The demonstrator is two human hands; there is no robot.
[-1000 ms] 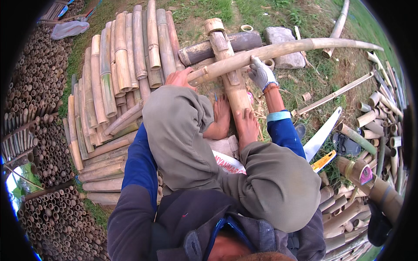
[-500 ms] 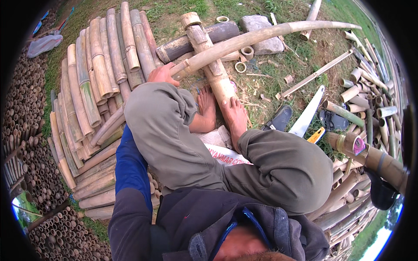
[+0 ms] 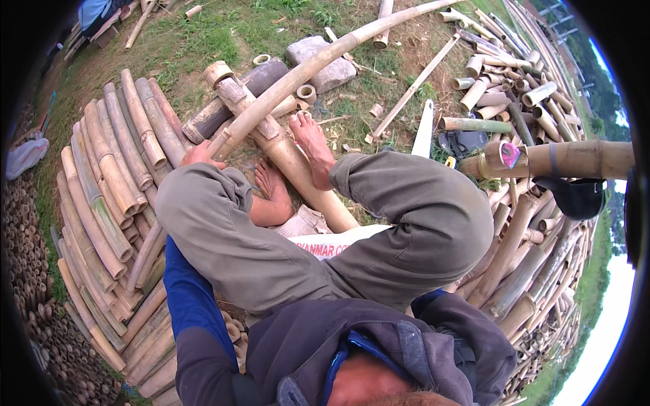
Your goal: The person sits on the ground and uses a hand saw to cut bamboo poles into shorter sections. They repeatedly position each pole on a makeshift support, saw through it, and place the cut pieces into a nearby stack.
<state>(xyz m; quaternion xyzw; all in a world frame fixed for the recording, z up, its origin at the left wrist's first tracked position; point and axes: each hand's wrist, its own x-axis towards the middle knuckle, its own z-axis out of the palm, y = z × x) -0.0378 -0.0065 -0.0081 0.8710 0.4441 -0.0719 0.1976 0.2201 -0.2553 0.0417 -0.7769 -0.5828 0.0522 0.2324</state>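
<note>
My left hand (image 3: pixel 201 155), beside my left knee, is closed round the near end of a long, curved bamboo pole (image 3: pixel 298 76). The pole slopes away to the far right, lying across a thicker bamboo log (image 3: pixel 298 166) with a notched far end. My left foot (image 3: pixel 272 196) is on the log's left side; my right foot (image 3: pixel 313 145) is on its right, toes close to the pole. My right hand is out of sight; only its sleeve (image 3: pixel 440 312) shows, running behind my right thigh.
Cut bamboo lengths (image 3: pixel 115 183) are stacked at left, and more pieces (image 3: pixel 514 88) heap at right. A grey stone (image 3: pixel 321 64) sits beyond the pole. A saw blade (image 3: pixel 424 128) and a sandal (image 3: pixel 464 143) are near my right knee. A thick bamboo post (image 3: pixel 575 159) juts in from the right.
The view has swung to the right. My right foot has moved farther up along the log toward the pole, and a right sleeve now shows. My left hand keeps its hold on the pole.
</note>
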